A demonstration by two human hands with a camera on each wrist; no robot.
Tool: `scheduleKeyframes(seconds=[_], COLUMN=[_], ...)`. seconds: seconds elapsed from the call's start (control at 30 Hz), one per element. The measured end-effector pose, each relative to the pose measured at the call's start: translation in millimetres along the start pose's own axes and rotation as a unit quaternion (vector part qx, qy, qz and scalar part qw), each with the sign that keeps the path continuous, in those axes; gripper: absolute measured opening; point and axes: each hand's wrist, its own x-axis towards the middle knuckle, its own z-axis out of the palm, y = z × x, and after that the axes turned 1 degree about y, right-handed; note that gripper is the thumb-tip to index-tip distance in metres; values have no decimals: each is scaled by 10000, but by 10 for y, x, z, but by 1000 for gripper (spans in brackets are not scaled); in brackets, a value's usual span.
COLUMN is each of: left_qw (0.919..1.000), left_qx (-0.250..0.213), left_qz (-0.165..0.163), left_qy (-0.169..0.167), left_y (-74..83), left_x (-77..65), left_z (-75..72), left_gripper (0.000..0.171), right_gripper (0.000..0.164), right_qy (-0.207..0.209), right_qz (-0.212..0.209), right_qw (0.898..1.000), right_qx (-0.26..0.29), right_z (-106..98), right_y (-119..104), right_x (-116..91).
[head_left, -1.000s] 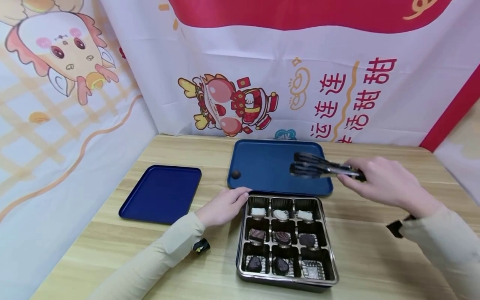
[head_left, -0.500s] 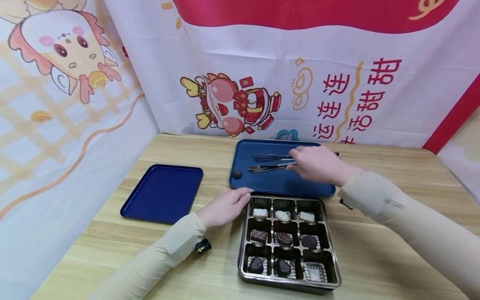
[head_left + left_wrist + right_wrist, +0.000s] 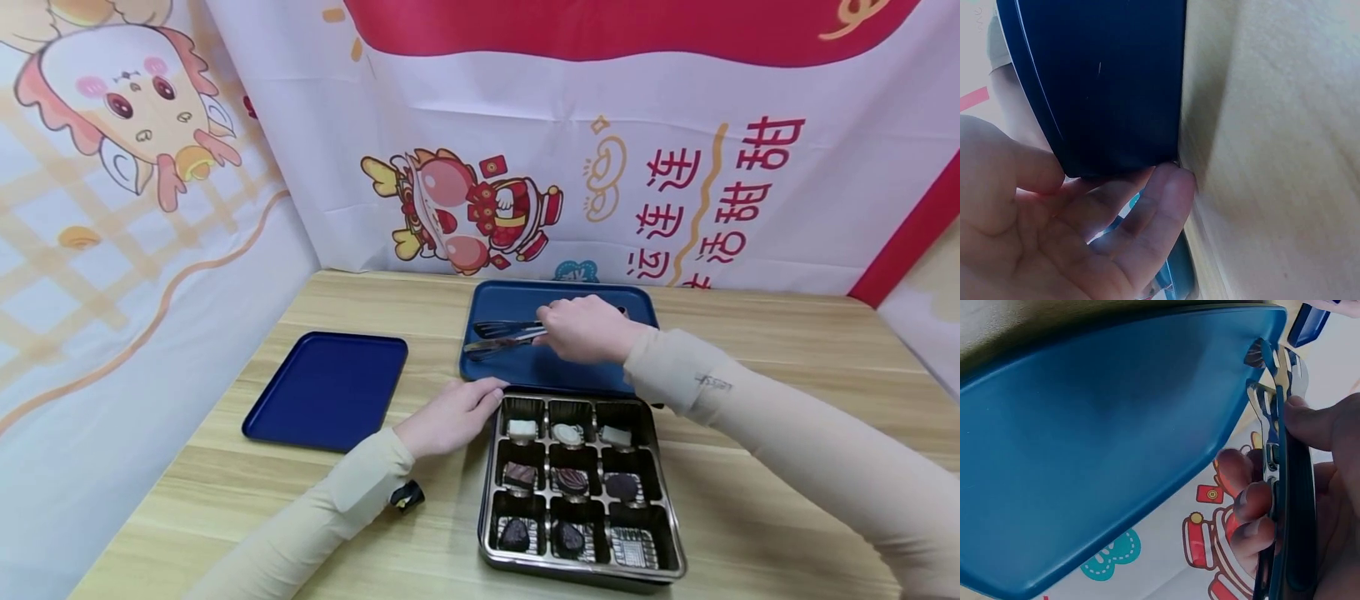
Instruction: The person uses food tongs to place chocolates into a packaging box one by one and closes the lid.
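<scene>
My right hand (image 3: 588, 327) grips a pair of black-handled metal tongs (image 3: 501, 340) over the large blue tray (image 3: 555, 367). In the right wrist view the spread tips of the tongs (image 3: 1297, 506) are beside a dark chocolate (image 3: 1255, 355) in the tray's corner; contact is unclear. That chocolate is hidden by the tongs in the head view. My left hand (image 3: 450, 417) holds the back left corner of a chocolate box (image 3: 585, 568), fingers bent against its wall (image 3: 1110, 94). Several white and dark chocolates sit singly in its compartments; the front right one shows its bare grid floor.
A smaller dark blue square tray (image 3: 326, 387) lies on the wooden table (image 3: 202, 517) at the left. Printed cloth (image 3: 300, 150) hangs behind the table and along its left side. The chocolate box stands close in front of the large tray.
My right hand has carried the tongs leftward and down over the large tray, toward the chocolate in its front left corner. My left hand has stayed at the box corner.
</scene>
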Motion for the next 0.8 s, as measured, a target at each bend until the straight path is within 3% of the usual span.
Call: scheduleKeyframes(seconds=[0.37, 0.8], left_qw=[9999, 10000], left_qx=[-83, -57], left_qz=[-67, 51], left_qy=[-65, 28], left_y=[7, 15], left_x=[-9, -27], left_z=[4, 9], left_gripper=[39, 38], right_gripper=[24, 25], right_qy=[66, 158], right_qz=[-12, 402], right_qw=[9996, 9989], right_qx=[257, 159], right_z=[-8, -132], right_y=[-81, 21], right_x=[22, -214])
